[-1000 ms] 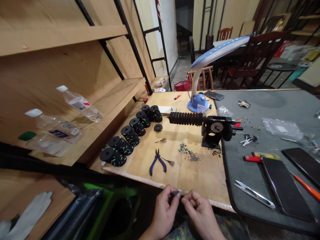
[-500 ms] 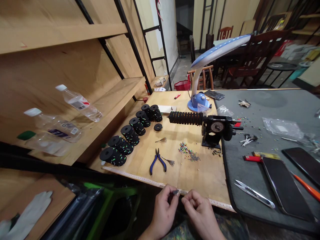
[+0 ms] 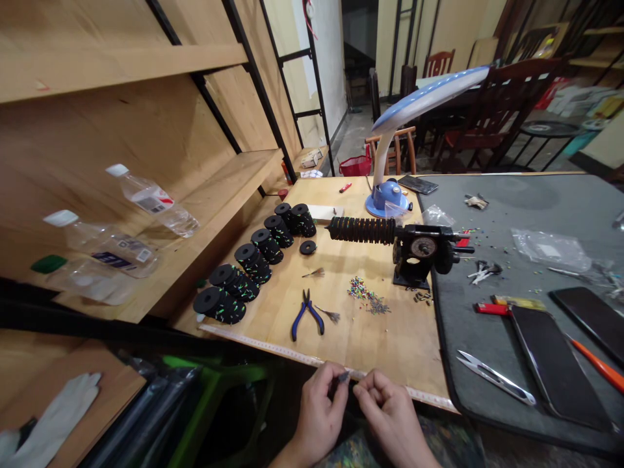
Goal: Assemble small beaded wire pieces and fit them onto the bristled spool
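Observation:
At the table's front edge, my left hand (image 3: 322, 404) pinches a small dark grey piece (image 3: 344, 376) between thumb and fingers; its kind is too small to tell. Close beside it on the right, my right hand (image 3: 387, 409) is closed with thumb and forefinger together, and whatever it holds is hidden. Beyond my hands lie blue-handled pliers (image 3: 307, 316), open, and a small bundle of fine wires (image 3: 332, 316). A heap of coloured beads (image 3: 359, 289) and small metal pins (image 3: 377, 305) sits to their right. A black winding machine (image 3: 423, 250) carries a row of black rings (image 3: 363, 231).
Several black foam spools (image 3: 227, 305) line the left side, near shelves with plastic bottles (image 3: 156, 201). A blue desk lamp (image 3: 387, 195) stands at the back. On the grey mat (image 3: 468, 312) lie thread snips (image 3: 497, 378), phones (image 3: 556, 364) and a red lighter (image 3: 492, 309).
Both hands stay in nearly the same place at the table edge. The dark piece in my left fingers shows slightly more; the things on the table have not moved.

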